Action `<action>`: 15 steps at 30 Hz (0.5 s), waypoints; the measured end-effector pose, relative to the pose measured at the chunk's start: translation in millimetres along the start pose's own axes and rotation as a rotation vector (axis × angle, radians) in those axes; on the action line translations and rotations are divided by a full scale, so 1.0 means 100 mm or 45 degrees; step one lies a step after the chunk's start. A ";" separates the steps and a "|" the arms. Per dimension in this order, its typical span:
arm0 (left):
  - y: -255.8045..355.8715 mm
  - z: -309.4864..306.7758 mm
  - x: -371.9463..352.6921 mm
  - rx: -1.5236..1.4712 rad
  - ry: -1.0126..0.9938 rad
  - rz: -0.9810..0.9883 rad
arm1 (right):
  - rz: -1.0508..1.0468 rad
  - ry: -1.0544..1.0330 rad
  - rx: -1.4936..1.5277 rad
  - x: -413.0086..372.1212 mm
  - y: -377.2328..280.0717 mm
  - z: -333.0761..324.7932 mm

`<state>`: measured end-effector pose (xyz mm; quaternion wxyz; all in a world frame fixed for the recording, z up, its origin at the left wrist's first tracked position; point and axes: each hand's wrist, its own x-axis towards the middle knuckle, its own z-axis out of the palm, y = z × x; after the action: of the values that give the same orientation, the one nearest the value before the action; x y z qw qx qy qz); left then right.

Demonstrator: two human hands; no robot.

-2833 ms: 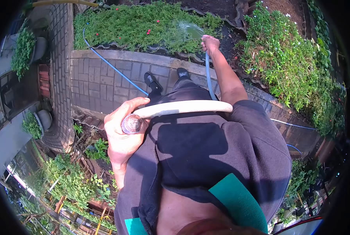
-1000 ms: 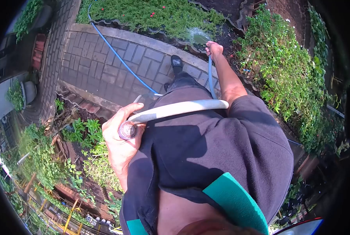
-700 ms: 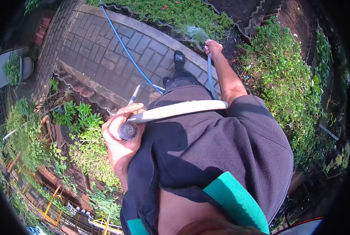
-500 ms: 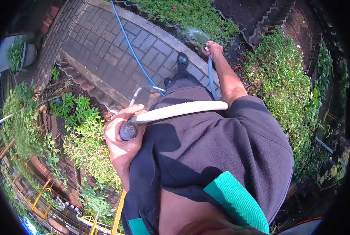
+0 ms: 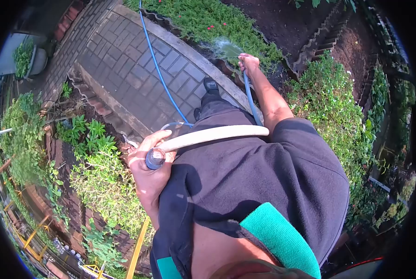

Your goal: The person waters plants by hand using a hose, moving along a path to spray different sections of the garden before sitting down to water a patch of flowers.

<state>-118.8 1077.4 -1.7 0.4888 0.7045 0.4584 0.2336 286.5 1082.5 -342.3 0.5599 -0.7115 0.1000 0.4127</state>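
Note:
My left hand (image 5: pixel 150 169) is closed around the handle of a sickle (image 5: pixel 156 158), its round dark butt facing up at me. A thin curved grey part shows past the fingers. From beside this hand a broad pale band (image 5: pixel 217 134) crosses my waist over the dark shirt. My right hand (image 5: pixel 249 64) stretches forward, gripping the end of a blue hose (image 5: pixel 247 90). Water (image 5: pixel 224 48) fans out of the hose end onto low green plants (image 5: pixel 208 21). Below the fist the hose hangs down beside my leg.
More blue hose (image 5: pixel 156 58) lies along the brick path (image 5: pixel 119 58). A raised kerb (image 5: pixel 194 49) edges the bed. Leafy shrubs (image 5: pixel 329 100) grow on the right, and bushes (image 5: pixel 108 186) on the left. A potted plant (image 5: pixel 24 60) stands at the far left.
My right hand and the water spray have shifted slightly left. My left hand is a little further right in view, still around the sickle. The surroundings have shifted slightly with my head.

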 end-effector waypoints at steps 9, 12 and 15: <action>0.21 0.19 0.66 -0.032 0.082 -0.107 | 0.009 -0.323 -0.442 0.34 -0.10 1.15; 0.35 0.23 0.94 -0.042 0.117 -0.197 | -0.046 -0.404 -0.520 0.45 -0.15 1.64; 0.45 0.32 1.21 -0.145 0.160 -0.334 | -0.081 -0.524 -0.474 0.52 -0.40 2.04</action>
<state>-18.8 1163.3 11.3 0.5245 0.5937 0.5623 0.2370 246.8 1292.4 -356.8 0.4408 -0.7062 -0.1156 0.5419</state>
